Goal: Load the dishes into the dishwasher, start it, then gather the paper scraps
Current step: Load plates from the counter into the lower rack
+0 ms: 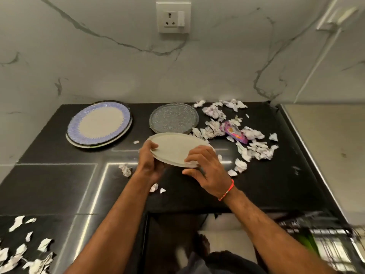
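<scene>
Both my hands hold a plain white plate (177, 147) tilted above the black counter (59, 184). My left hand (150, 161) grips its left rim, and my right hand (205, 167) grips its near right rim. It looks like two thin plates stacked together. A blue-rimmed plate (99, 124) lies at the back left, on top of another plate. A textured grey glass plate (173, 118) lies behind the held plate. Torn paper scraps (254, 149) are strewn at the right, and more paper scraps (23, 254) lie at the near left. The dishwasher rack (333, 244) shows blurred at the bottom right.
A purple wrapper (235, 132) lies among the right-hand scraps. A marble wall with a socket (173, 17) backs the counter. A light surface (325, 145) adjoins the counter on the right. Small scraps (125, 170) lie near my left wrist.
</scene>
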A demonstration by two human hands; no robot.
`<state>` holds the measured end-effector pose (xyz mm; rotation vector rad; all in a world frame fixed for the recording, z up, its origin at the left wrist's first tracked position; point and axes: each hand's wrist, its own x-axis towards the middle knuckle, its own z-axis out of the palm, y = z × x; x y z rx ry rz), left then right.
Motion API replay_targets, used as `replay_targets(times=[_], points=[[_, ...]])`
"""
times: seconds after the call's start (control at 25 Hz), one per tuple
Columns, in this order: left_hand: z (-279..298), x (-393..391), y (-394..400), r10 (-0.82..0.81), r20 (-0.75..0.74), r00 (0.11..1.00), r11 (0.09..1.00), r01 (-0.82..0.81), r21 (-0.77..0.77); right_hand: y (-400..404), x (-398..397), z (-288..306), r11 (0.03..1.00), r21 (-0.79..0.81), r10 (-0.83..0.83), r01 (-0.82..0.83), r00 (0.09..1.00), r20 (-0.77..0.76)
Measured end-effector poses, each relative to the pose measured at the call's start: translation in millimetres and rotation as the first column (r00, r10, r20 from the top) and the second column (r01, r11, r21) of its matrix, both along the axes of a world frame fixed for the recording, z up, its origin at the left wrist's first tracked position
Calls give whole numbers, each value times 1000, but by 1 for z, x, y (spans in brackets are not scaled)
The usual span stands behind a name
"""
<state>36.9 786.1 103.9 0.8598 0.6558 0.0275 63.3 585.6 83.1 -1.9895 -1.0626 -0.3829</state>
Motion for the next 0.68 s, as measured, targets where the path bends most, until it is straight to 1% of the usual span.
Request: replay_targets(times=[0.08, 0.12, 0.16, 0.2, 0.24, 0.28, 0.36, 0.48, 0.6, 0.68], points=[[4, -8, -29, -65, 26, 998, 998, 65, 21, -43, -19, -5, 983, 66, -166, 172, 983, -83], [3, -12, -46, -105, 38, 994, 994, 103, 43, -67, -30, -10, 951, 100, -272, 293, 945, -183], [2, -16, -63, -157, 46, 987, 986, 154, 64, -90, -42, -15, 907, 124, -347, 403, 881, -321], [2, -20, -82, -214, 49, 976, 975, 209, 78, -111, -56, -20, 864, 145, -371, 483, 804, -465], [0, -25, -103, -262, 43, 964, 963, 259, 71, -130, -70, -24, 828, 169, -357, 535, 734, -578], [-1, -28, -125, -304, 23, 952, 951, 302, 65, -149, -82, -28, 797, 191, -345, 574, 690, -636], [-3, -32, -176, -401, -21, 916, 912, 401, 82, -189, -105, -36, 730, 199, -378, 654, 629, -680], [-4, -33, -253, -537, -50, 842, 831, 539, 139, -251, -140, -52, 622, 199, -439, 758, 548, -712], [-14, -34, -347, -632, -166, 757, 714, 652, 255, -326, -179, -77, 507, 186, -501, 842, 463, -731], [-27, -42, -413, -692, -219, 688, 631, 724, 278, -377, -206, -98, 436, 178, -511, 882, 405, -758]])
